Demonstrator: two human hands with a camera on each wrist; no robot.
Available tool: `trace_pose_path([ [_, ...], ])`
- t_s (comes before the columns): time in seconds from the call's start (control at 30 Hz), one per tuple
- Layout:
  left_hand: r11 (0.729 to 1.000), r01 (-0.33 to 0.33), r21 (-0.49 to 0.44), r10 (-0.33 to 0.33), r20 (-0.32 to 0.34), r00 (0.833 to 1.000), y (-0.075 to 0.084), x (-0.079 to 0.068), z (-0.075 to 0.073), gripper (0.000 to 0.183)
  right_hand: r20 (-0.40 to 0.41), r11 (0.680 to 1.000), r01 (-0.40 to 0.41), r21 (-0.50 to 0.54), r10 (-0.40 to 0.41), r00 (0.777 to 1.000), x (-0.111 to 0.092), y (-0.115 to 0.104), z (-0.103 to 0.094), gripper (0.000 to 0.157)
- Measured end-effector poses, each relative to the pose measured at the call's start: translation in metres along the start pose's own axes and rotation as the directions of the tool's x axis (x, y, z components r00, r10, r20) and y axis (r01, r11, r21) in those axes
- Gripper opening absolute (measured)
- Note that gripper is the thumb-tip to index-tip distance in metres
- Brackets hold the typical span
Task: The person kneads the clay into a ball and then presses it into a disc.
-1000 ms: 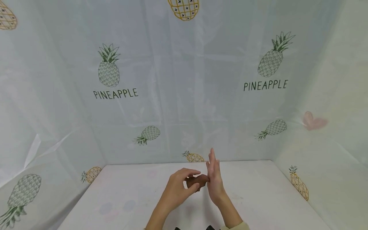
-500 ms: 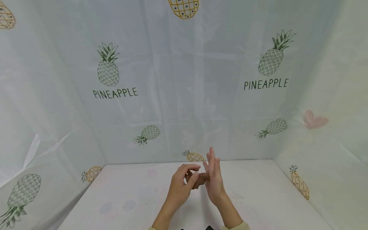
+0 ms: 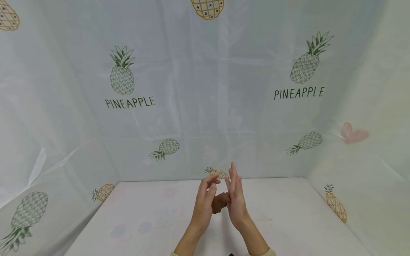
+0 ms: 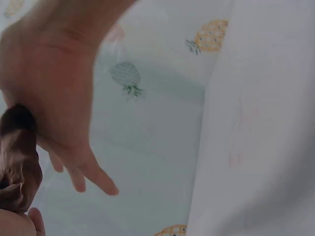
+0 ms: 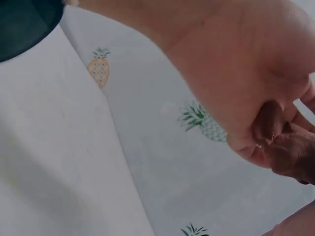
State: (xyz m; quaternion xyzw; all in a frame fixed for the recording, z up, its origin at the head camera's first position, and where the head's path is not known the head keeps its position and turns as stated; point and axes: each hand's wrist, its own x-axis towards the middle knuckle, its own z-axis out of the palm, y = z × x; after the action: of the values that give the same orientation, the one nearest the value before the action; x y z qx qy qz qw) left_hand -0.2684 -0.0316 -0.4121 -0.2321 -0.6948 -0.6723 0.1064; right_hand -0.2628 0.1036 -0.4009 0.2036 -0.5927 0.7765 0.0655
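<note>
A lumpy piece of brown modelling clay [image 3: 220, 202] is held between my two hands, above the white table. My left hand [image 3: 202, 204] holds it with fingers curved around its side and the thumb up. My right hand [image 3: 237, 206] stands upright with straight fingers, and its palm presses against the clay's other end. In the left wrist view the clay [image 4: 19, 167] looks creased, and its dark end touches the right palm. The right wrist view shows a rounded knob of clay [image 5: 269, 120] against that palm. Part of the clay is hidden behind my left hand.
The white table [image 3: 144, 209] lies below, with faint stains. White sheeting [image 3: 198, 106] printed with pineapples encloses the back and both sides. A dark rounded object [image 5: 27, 24] fills the top left corner of the right wrist view; its kind is unclear.
My left hand has turned more upright and moved closer to the right hand, its thumb rising. The clay has tilted and come nearer the left palm. The right hand has barely shifted.
</note>
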Motion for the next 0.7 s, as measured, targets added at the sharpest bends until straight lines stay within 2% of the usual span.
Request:
trace_pose_path([
  [0.1,0.995,0.031,-0.095,-0.033,-0.011,0.999,0.005,-0.002,-0.002,0.043,0.008,1.0,-0.001,-0.008,0.002,1.0,0.0,0.001,0.0,0.064],
  [0.2,0.988,0.042,-0.151,-0.044,-0.011,0.999,0.008,-0.004,-0.004,0.049,0.02,1.0,-0.004,-0.012,0.004,1.0,-0.002,0.002,0.0,0.063],
  [0.33,0.973,0.002,-0.231,-0.002,0.0,1.0,0.011,-0.004,-0.006,0.054,0.042,1.0,-0.006,-0.008,0.006,0.999,-0.006,0.003,0.002,0.06],
  [0.5,0.972,-0.073,-0.224,0.07,-0.023,0.997,0.014,-0.004,-0.006,0.056,0.114,1.0,0.02,0.02,-0.022,0.993,-0.012,0.003,0.007,0.058],
  [0.6,0.977,-0.073,-0.202,0.079,0.02,0.997,0.016,-0.005,-0.003,0.056,0.14,0.998,0.064,0.017,-0.066,0.988,-0.014,-0.001,0.011,0.058],
  [0.7,0.984,-0.052,-0.169,0.071,0.108,0.992,0.017,-0.008,0.003,0.055,0.134,0.991,0.126,-0.039,-0.12,0.984,-0.015,-0.007,0.012,0.058],
])
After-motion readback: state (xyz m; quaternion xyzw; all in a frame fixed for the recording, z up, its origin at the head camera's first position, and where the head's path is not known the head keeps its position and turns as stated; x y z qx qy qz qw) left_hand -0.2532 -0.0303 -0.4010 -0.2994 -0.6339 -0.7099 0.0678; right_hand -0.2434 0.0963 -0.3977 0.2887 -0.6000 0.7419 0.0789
